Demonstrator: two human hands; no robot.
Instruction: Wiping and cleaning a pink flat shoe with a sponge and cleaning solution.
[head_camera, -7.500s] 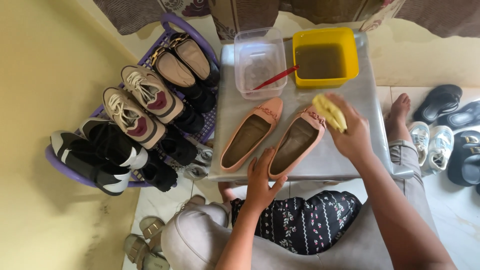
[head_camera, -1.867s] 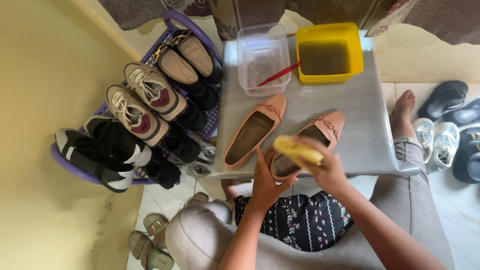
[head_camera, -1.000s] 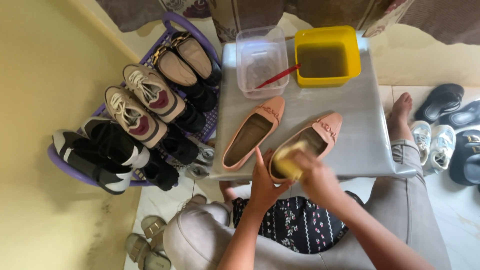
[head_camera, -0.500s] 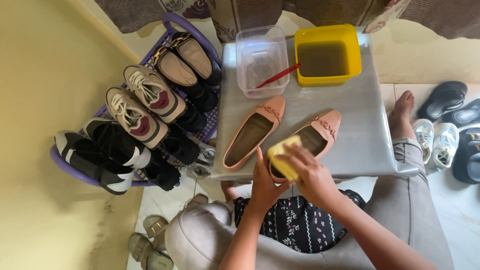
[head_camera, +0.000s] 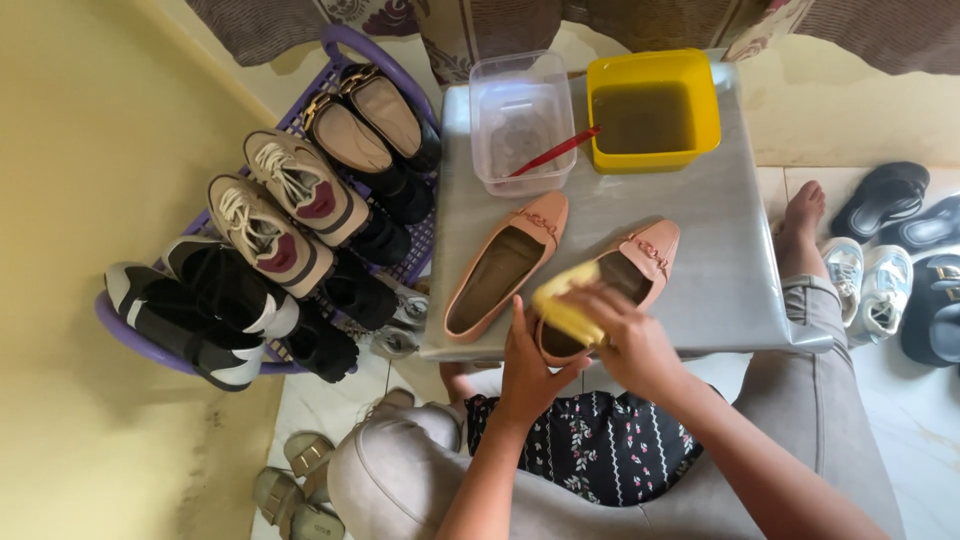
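1. The grey desk is taken as the landmark; it fills the middle of the view, with the seated person's knees drawn up against its near edge.
2. A purple shoe rack is seen left of the desk, loaded with pale lace-up sneakers, black shoes and tan loafers.
3. A yellow tub of murky water is set at the far edge of the desk, with a clear plastic tub just beside it; a red-handled tool is leaned in the clear one.
4. A pink flat shoe is laid on the desk's middle, untouched by either hand.
5. The second pink flat shoe is found at the near edge of the desk, its heel overhanging toward the lap.
6. The left hand is closed about that heel from below, fingers wrapped on its side.
7. The right hand is curled shut around a yellow cloth, which is pressed on the shoe's heel rim.
8. Half a second earlier the cloth was held slightly nearer the shoe's opening; it has since been drawn toward the heel, so wiping of this shoe is judged to be under way, the heel end being worked now.
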